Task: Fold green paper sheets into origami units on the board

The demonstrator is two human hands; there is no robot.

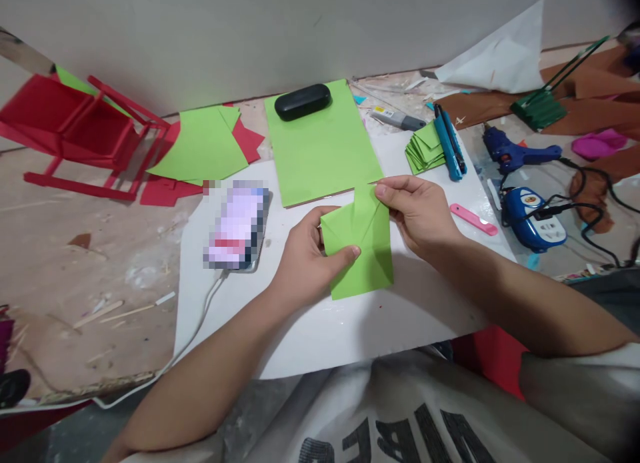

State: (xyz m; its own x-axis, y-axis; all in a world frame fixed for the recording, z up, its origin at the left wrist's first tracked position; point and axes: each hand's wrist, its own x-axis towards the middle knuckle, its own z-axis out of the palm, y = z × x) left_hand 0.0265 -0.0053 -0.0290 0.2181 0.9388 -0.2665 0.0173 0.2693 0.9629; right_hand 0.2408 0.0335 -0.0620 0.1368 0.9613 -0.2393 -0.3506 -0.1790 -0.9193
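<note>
A small creased sheet of green paper is held up over the white board, partly folded along its upper side. My left hand grips its left edge, thumb lying across the front and fingers behind. At the upper right corner, my right hand pinches the paper between thumb and fingers. Just beyond the hands lies a stack of larger green sheets with a black oblong case on it. A phone, its screen blurred, is left of my left hand, with a white cable running from it.
The white board covers the middle of the worktop. At right are folded green pieces, a teal cutter, a pink cutter, a blue glue gun and a blue power socket with cables. A red paper rocking chair stands left.
</note>
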